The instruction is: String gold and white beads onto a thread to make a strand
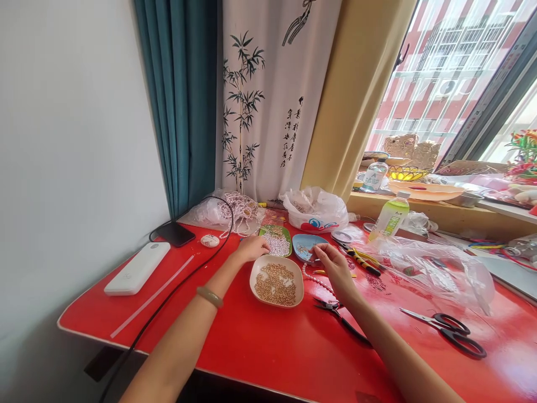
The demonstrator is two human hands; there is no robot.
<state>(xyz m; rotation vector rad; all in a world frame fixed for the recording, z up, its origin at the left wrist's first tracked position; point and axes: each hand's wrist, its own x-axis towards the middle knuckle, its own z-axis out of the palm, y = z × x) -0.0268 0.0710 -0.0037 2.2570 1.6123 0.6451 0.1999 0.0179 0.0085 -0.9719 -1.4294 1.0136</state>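
My left hand (253,248) reaches to the left edge of a green dish (288,234) that holds pearly white and gold beads. Its fingers are drawn together, and anything between them is too small to make out. Over the right side of a blue dish (298,239) with small metal bits, my right hand (333,262) pinches thumb and forefinger together; what sits in the pinch is too fine to name. A strand of pink beads (315,280) curves on the table beside that hand. Nearer me, between both arms, stands a cream bowl (254,286) of gold beads.
Black-handled pliers (344,323) lie under my right forearm; yellow-black pliers (364,262) and scissors (451,330) lie farther right. A black cable (184,284) crosses the left side near a power bank (137,268) and phone (176,233). Plastic bags (316,210) and a bottle (391,217) stand behind.
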